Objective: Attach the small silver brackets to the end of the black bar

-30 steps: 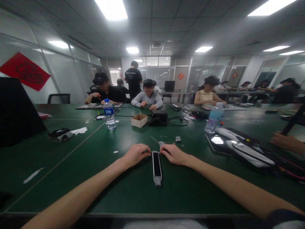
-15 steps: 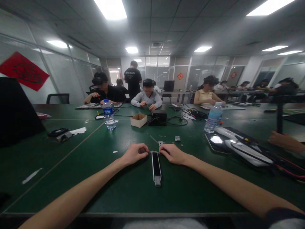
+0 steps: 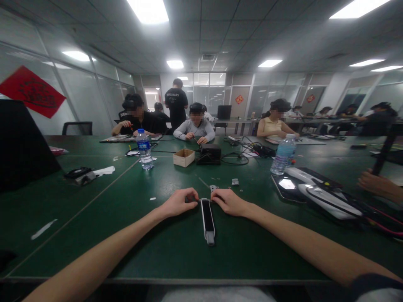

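A narrow white-framed device with a black face and a grey near end (image 3: 208, 222) lies lengthwise on the green table in front of me. My left hand (image 3: 180, 202) is at the left of its far end, thumb and forefinger curved together in a pinch. At the right of the same end, my right hand (image 3: 229, 202) is closed, its fingertips pressed together. What either pinch holds is too small to make out. Just beyond my right fingers lies a small metal plate with holes (image 3: 213, 188), and a small metal piece (image 3: 235, 182) is farther right.
Two water bottles (image 3: 145, 150) (image 3: 283, 155) stand beyond my hands, with a small open box (image 3: 184, 158) and a black stand (image 3: 209, 154) between. A phone-like slab (image 3: 286, 187) and white tools (image 3: 327, 201) lie right. Another person's hand (image 3: 378, 184) grips a dark post.
The dark reddish thing seen inside my left hand's curl no longer shows. My right hand stays at the device's far end. At right, the other person's dark post has tilted.
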`<state>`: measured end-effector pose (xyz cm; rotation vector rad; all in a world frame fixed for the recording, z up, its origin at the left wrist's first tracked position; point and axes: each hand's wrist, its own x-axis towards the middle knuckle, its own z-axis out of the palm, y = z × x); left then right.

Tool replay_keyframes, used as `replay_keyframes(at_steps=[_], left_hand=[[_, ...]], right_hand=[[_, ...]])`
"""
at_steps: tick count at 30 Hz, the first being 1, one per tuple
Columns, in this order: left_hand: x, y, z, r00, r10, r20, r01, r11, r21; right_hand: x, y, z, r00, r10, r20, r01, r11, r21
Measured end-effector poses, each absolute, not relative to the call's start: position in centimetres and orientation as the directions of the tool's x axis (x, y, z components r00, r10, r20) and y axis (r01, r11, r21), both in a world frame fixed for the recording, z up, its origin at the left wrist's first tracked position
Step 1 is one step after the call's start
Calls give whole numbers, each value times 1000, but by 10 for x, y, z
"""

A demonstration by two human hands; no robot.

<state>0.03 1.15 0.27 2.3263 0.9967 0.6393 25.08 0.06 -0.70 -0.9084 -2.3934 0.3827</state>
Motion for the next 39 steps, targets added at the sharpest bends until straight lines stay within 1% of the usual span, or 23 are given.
replay_keyframes(at_steps=[6, 13, 17, 23, 34, 39], left_hand=[[0, 13, -1, 604, 761, 235, 498, -591, 634], [6, 6, 3, 585, 765, 270, 572, -625, 531], [7, 5, 2, 582, 769, 264, 572, -618, 539], [8, 6, 2, 569, 783, 251, 604, -606, 518], [8, 5, 3, 577, 775, 260, 605, -619, 501], [10, 3, 3, 576, 774, 263, 624, -624, 470]], right_hand=[[251, 0, -6, -624, 676, 391, 527, 734, -428], [251, 1, -8, -622, 672, 403, 530, 740, -414], [251, 3, -11, -621, 665, 414, 522, 746, -414], [253, 5, -14, -625, 663, 411, 522, 747, -412], [253, 3, -10, -628, 667, 402, 520, 743, -421], [252, 2, -9, -629, 662, 407, 515, 747, -420]])
